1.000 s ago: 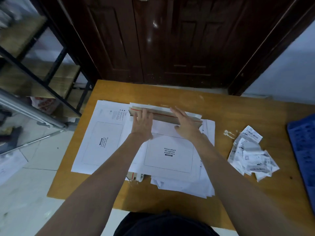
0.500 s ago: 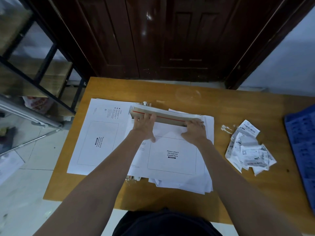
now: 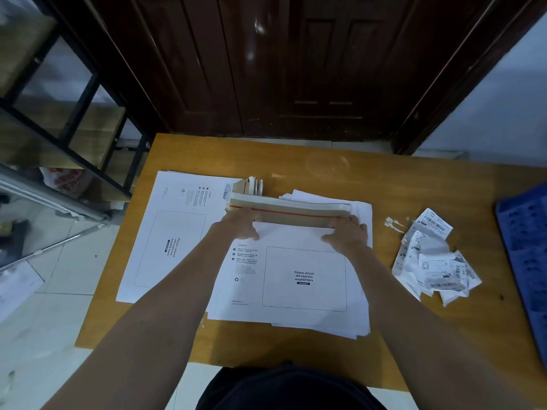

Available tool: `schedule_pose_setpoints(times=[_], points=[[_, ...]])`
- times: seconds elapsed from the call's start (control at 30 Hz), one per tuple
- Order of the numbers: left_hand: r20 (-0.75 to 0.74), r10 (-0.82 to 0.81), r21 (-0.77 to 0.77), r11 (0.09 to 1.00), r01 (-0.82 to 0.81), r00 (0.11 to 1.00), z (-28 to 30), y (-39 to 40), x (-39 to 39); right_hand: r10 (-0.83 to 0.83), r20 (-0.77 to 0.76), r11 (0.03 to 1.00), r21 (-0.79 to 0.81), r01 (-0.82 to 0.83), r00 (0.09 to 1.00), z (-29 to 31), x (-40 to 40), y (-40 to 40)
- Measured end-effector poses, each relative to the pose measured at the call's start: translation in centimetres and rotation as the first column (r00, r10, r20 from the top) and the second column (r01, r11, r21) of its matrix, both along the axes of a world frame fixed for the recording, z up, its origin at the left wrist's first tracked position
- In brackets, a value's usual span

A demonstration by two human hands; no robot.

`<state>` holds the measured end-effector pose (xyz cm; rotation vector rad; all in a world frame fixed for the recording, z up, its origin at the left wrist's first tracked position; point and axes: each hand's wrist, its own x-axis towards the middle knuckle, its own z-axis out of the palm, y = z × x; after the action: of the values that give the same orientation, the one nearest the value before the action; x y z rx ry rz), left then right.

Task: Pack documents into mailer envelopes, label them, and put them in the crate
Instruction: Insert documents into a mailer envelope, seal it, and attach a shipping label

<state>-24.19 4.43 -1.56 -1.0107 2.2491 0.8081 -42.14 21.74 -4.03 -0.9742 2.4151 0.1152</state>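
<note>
A white mailer envelope [image 3: 296,276] lies flat on the wooden table [image 3: 414,179], directly in front of the person, on top of a loose stack of white papers [image 3: 349,324]. Its printed box with the words "Please attach sto express waybill here" faces up. The flap [image 3: 290,211] at the far edge is brown on the inside and has 1 red strip along it. It is raised and folded toward the person.

The left hand [image 3: 241,224] is curled over the left end of the flap, fingers on the brown side, thumb on the white face. The right hand [image 3: 347,233] grips the right end of the flap in the same way. Both hands are closed on the flap.

A second mailer envelope [image 3: 174,232] lies flat just to the left, turned sideways, partly under the first one. Behind the flap some small folded cardboard pieces [image 3: 251,186] stand up. On the right side of the table, well apart from the envelopes, is a heap of crumpled shipping labels [image 3: 435,261]. The blue crate [image 3: 524,247] is at the right edge of the table, only partly in view.
</note>
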Motion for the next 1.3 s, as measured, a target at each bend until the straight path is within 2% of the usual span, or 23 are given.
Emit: schedule_pose_setpoints(times=[0.37, 0.47, 0.53, 0.63, 0.73, 0.77, 0.83, 0.9, 1.0, 1.07, 1.13, 1.23, 1.3], points=[[0.005, -0.107, -0.13, 0.986, 0.106, 0.994, -0.9, 0.3, 0.4, -0.045, -0.044, 0.997, -0.061, 0.042, 0.998, -0.9, -0.4, 0.8], [-0.01, -0.156, -0.31, 0.939, 0.145, 0.988, -1.2, 0.8, 0.4, -0.04, -0.161, 0.999, -0.031, 0.035, 0.986, -1.1, 0.5, 0.7], [-0.049, -0.172, -0.462, 0.877, 0.13, 0.984, -1.2, 1.1, 0.8, -0.069, -0.216, 0.998, -0.028, 0.065, 0.974, -0.9, 0.8, 0.7], [-0.203, -0.133, -0.599, 0.801, -0.015, 0.97, -1.2, 1.0, 2.6, -0.111, -0.234, 0.993, -0.064, 0.099, 0.966, -0.4, 1.3, 0.3], [-0.38, 0.216, -0.493, 0.776, -0.394, 0.9, -1.4, 1.2, 4.8, -0.076, -0.143, 0.976, -0.214, 0.044, 0.987, 0.1, 2.0, -1.2], [-0.37, 0.336, -0.434, 0.762, -0.481, 0.866, -1.5, 1.4, 5.5, -0.059, -0.06, 0.956, -0.292, 0.039, 0.996, 0.3, 2.3, -2.2], [-0.253, 0.48, -0.304, 0.785, -0.54, 0.84, -1.9, 1.9, 6.4, -0.008, 0.136, 0.911, -0.408, 0.063, 0.991, 0.8, 3.0, -4.4], [-0.167, 0.57, -0.105, 0.801, -0.59, 0.804, -2.4, 2.3, 6.8, 0.017, 0.297, 0.899, -0.423, 0.116, 0.955, 0.9, 3.9, -6.5], [-0.185, 0.706, 0.133, 0.707, -0.694, 0.684, -2.7, 2.6, 6.7, -0.023, 0.48, 0.935, -0.301, 0.189, 0.877, 0.3, 4.6, -8.2], [-0.196, 0.754, 0.207, 0.656, -0.726, 0.627, -2.9, 2.6, 6.7, -0.023, 0.47, 0.938, -0.296, 0.183, 0.882, -0.1, 4.7, -7.9], [-0.202, 0.792, 0.266, 0.61, -0.746, 0.576, -3.0, 2.5, 6.7, 0.005, 0.4, 0.905, -0.392, 0.167, 0.917, 0.0, 4.8, -7.2], [-0.183, 0.833, 0.355, 0.551, -0.755, 0.522, -3.3, 2.3, 6.1, 0.112, 0.295, 0.861, -0.505, 0.055, 0.949, 0.1, 5.6, -5.1], [-0.164, 0.866, 0.413, 0.495, -0.764, 0.472, -3.3, 2.4, 5.3, 0.148, 0.282, 0.864, -0.504, 0.015, 0.948, -0.2, 6.3, -3.5]])
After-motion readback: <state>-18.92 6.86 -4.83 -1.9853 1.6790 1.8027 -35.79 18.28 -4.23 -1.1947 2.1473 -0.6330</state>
